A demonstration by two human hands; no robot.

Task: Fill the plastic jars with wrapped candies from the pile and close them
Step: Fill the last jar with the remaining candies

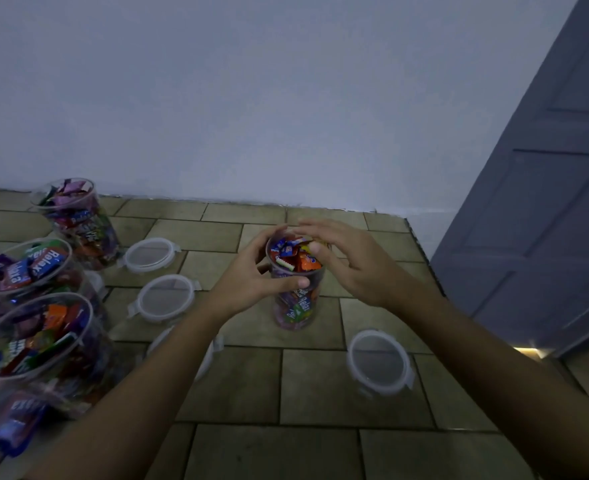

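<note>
- The jar [295, 296] stands upright on the floor [321, 386], long axis vertical, open mouth up, candies [293, 256] to the brim.
- Our left hand [251, 275] grips its upper wall.
- Our right hand [348, 261] hovers over the mouth, fingers spread.
- Loose lids [378, 362] lie nearby; filled jars [33, 334] stand left.

Centre jar [295, 306]: clear plastic, wall smooth and glossy. Candies [291, 258] inside: shiny printed wrappers; foil or plastic film, cannot tell which. Left jars [92, 372]: same clear plastic. Lid [378, 362]: clear smooth panel, milky translucent plastic rim and clips. Floor [314, 386]: beige tiles, matt, faintly mottled, dark grout. Wall [251, 98]: smooth matt paint. Door [546, 202]: grey painted panels, slight sheen.
</note>
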